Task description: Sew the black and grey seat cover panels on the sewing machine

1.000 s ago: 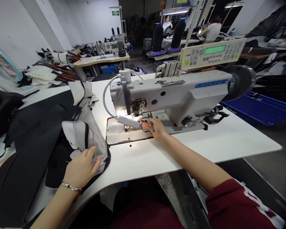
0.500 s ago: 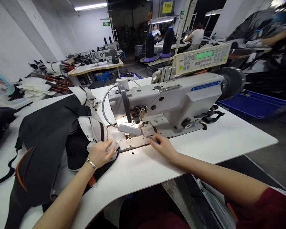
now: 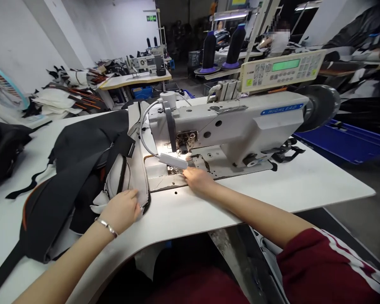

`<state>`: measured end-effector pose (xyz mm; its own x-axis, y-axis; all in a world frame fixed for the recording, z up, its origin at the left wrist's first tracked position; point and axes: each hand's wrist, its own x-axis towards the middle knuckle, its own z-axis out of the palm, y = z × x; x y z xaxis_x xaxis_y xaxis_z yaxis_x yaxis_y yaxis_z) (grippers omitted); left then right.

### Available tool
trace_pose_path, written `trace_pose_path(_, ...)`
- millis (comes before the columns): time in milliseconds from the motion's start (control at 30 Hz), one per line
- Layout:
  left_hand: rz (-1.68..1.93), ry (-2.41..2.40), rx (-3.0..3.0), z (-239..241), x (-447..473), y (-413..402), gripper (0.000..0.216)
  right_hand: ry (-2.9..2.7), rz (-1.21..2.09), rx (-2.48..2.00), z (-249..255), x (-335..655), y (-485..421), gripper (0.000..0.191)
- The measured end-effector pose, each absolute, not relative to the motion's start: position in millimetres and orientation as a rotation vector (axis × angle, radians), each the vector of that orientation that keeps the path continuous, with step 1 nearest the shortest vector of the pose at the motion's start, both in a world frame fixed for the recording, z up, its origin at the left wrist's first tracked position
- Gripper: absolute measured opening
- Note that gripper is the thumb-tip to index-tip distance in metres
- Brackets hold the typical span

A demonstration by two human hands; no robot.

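Observation:
My left hand [image 3: 122,211] is closed on the near edge of a grey-white fabric piece with black trim [image 3: 126,177], which lies just left of the sewing machine bed. My right hand [image 3: 196,179] rests on the bed in front of the needle area [image 3: 177,169], under the small lamp [image 3: 174,160]. Its fingers are drawn together and point at the needle plate; what they hold, if anything, is hidden. The white sewing machine [image 3: 234,126] stands across the middle of the table [image 3: 304,181].
A heap of black fabric [image 3: 76,169] covers the table's left half. A control panel [image 3: 281,69] and two dark thread cones [image 3: 236,44] stand behind the machine. A blue bin [image 3: 345,141] sits at the right. Other tables and people are farther back.
My right hand has come back left to the needle plate, and the blue-handled tool it held no longer shows. My left hand has shifted the grey-white piece beside the machine bed.

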<state>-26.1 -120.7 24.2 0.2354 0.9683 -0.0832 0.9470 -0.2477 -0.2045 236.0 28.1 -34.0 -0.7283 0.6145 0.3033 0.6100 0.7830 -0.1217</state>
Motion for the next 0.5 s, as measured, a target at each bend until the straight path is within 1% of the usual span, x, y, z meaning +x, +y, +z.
trace_pose_path(100, 0.454, -2.137, -2.359, 31, -20, -101, 0.034, -2.631, 0.001, -0.953, -31, 240, 21, 0.022)
trace_pose_path(167, 0.363, -2.225, -2.361, 28, -17, -89, 0.041, -2.653, 0.024, -0.911, -31, 241, 14, 0.024)
trace_pose_path(200, 0.245, -2.251, -2.398, 24, -17, -84, 0.04, -2.669, 0.049, -0.881, -32, 241, 9, 0.025)
trace_pose_path(300, -0.291, -2.292, -2.548, 8, -21, -77, 0.017, -2.69, 0.131, -0.791, -34, 233, -8, 0.024)
trace_pose_path(333, -0.489, -2.282, -2.582, 3, -24, -77, 0.014, -2.685, 0.16, -0.78, -34, 228, -14, 0.025)
trace_pose_path(433, -0.95, -2.282, -2.531, -5, -32, -81, 0.019, -2.691, 0.313, -0.826, -28, 205, -29, 0.033)
trace_pose_path(500, -1.129, -2.328, -2.427, -7, -35, -83, 0.02, -2.706, 0.427, -0.934, -22, 186, -34, 0.03)
